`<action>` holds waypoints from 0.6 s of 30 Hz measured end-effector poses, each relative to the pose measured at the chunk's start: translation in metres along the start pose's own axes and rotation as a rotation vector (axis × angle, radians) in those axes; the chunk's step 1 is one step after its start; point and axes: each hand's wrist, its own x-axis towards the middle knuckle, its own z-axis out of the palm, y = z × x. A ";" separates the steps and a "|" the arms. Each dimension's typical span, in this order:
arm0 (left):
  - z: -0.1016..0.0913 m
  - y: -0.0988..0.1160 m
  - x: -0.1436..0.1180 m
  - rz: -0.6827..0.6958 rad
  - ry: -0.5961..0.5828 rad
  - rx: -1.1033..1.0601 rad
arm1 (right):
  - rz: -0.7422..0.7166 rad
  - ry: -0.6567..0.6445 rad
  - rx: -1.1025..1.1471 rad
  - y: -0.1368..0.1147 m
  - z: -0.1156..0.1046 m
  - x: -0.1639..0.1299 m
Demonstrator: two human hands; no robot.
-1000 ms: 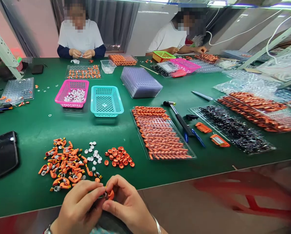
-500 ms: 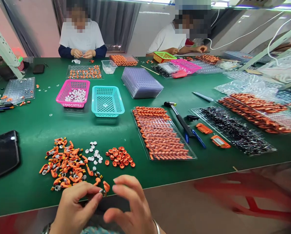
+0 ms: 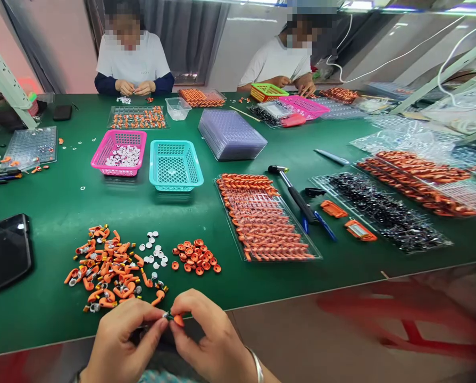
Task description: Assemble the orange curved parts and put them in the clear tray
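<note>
**Two hands pinching a small orange part at the near edge of a green work table**

The left hand (image 3: 120,346) and the right hand (image 3: 209,340) meet at the near edge of the green table (image 3: 54,213). Thumb and forefinger of each hand are closed on a small orange part (image 3: 177,319), held between the fingertips just off the table edge; a bit of metal shows at its left end. The remaining fingers are curled.

Just beyond the hands on the table lies a loose pile of orange hooked parts (image 3: 108,268). To the right of that pile is a scatter of small white discs (image 3: 155,251), and further right a cluster of orange rings (image 3: 194,257). Right of the rings lies a clear tray filled with rows of orange parts (image 3: 264,221); beside it a hammer with a black handle (image 3: 293,192). Far left of the pile rests a black phone (image 3: 8,251). Behind the pile stand a pink basket (image 3: 120,152) holding white pieces and a teal basket (image 3: 175,165), side by side.

Across the table two other people sit, their hands busy with small parts.
</note>
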 end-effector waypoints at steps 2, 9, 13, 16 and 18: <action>0.001 0.001 -0.001 0.045 0.034 0.028 | 0.002 -0.012 0.004 -0.002 0.000 0.001; 0.003 0.003 -0.003 0.064 0.045 0.008 | 0.015 0.018 0.003 -0.005 0.004 0.000; -0.002 0.002 -0.002 -0.056 -0.068 -0.114 | 0.057 0.017 0.090 -0.006 0.002 0.001; -0.006 -0.002 0.001 -0.198 -0.177 -0.271 | 0.061 -0.021 0.185 -0.008 -0.003 0.002; -0.007 -0.005 0.002 -0.246 -0.197 -0.341 | 0.056 -0.048 0.234 -0.009 -0.005 0.003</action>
